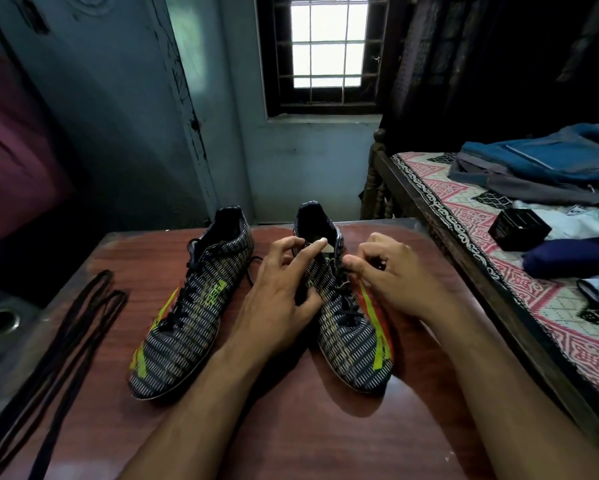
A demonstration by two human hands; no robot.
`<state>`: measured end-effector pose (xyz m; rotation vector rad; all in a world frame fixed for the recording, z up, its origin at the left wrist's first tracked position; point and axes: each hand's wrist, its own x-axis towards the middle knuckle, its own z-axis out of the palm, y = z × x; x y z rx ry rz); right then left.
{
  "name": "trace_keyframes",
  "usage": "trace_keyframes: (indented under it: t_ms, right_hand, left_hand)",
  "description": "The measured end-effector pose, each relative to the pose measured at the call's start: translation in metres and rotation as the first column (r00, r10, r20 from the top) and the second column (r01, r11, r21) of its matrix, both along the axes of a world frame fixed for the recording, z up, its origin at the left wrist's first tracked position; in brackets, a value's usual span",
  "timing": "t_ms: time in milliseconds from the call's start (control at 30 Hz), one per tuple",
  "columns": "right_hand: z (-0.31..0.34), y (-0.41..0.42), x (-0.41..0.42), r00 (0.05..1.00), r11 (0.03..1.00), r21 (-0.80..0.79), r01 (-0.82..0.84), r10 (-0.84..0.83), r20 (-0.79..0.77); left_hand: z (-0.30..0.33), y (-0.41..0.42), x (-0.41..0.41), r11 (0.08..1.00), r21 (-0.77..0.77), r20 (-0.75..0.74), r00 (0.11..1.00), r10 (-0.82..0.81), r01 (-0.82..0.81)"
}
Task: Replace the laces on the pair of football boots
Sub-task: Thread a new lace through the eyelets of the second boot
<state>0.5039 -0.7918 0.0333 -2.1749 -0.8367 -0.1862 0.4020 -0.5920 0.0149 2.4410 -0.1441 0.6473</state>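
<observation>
Both hands reach forward over the bench [325, 427]: the left hand [284, 289] grasps the right boot [346, 320] near the far edge, the right hand [391, 275] pinches its lace [348, 308].

Two boots [190, 313] side by side on table [291, 427], spare laces [66, 334] left.

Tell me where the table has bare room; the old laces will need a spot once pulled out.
Bare wood lies between the spare black laces and the left patterned boot, and along the brown wooden table near edge around the forearms. It is crowded between the boots, where both hands work.
</observation>
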Motion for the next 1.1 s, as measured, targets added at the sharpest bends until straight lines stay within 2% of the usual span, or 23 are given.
trace_keyframes:
  t_ms: [100, 267, 400, 467, 533, 600, 867, 933, 1000, 1033, 1100]
  right_hand:
    - [0.003, 0.002, -0.005, 0.998, 0.977, 0.202, 0.063, -0.062, -0.014]
    - [0.002, 0.001, -0.01, 0.983, 0.937, 0.3, 0.181, -0.18, -0.031]
    - [0.0, -0.005, -0.006, 0.969, 0.95, 0.24, 0.199, -0.227, 0.093]
    - [0.002, -0.011, 0.0, 0.975, 0.973, 0.152, 0.172, -0.191, 0.117]
    - [0.004, -0.014, 0.005, 0.958, 0.984, 0.069, 0.165, -0.176, 0.226]
    - [0.01, -0.015, 0.005, 0.931, 0.977, 0.082, 0.198, -0.213, 0.297]
    - [0.02, -0.014, -0.005, 0.876, 0.946, 0.058, 0.32, -0.319, 0.361]
    - [0.02, -0.012, -0.004, 0.904, 0.939, 0.157, 0.307, -0.339, 0.261]
    - [0.024, -0.009, -0.007, 0.953, 0.899, 0.332, 0.286, -0.304, 0.004]
    - [0.026, -0.008, -0.01, 0.963, 0.854, 0.444, 0.271, -0.244, -0.118]
    - [0.031, -0.004, -0.015, 0.961, 0.752, 0.608, 0.254, -0.125, -0.247]
  left_hand:
    - [-0.002, 0.0, 0.002, 1.0, 0.008, -0.024, 1.0, 0.004, -0.004]
    - [0.0, -0.002, 0.003, 1.0, -0.003, -0.077, 0.997, 0.025, -0.025]
    - [0.0, -0.001, 0.001, 1.0, -0.003, -0.078, 0.997, 0.027, -0.027]
    - [0.0, 0.0, 0.0, 0.999, 0.017, -0.061, 0.997, 0.046, -0.045]
    - [0.001, 0.0, -0.001, 0.998, 0.039, -0.052, 0.997, 0.051, -0.049]
    - [0.002, 0.0, -0.002, 0.998, 0.046, -0.059, 0.997, 0.041, -0.038]
    - [0.004, -0.002, -0.003, 0.999, 0.023, -0.057, 0.998, 0.035, -0.034]
    - [0.005, -0.003, -0.004, 0.999, 0.032, -0.055, 0.998, 0.035, -0.034]
    - [0.005, -0.003, -0.004, 0.998, 0.048, -0.03, 0.999, 0.045, -0.044]
    - [0.005, -0.003, -0.003, 0.997, 0.063, 0.008, 0.999, 0.054, -0.054]
    - [0.007, -0.006, -0.004, 0.996, 0.071, 0.1, 0.993, 0.055, -0.062]
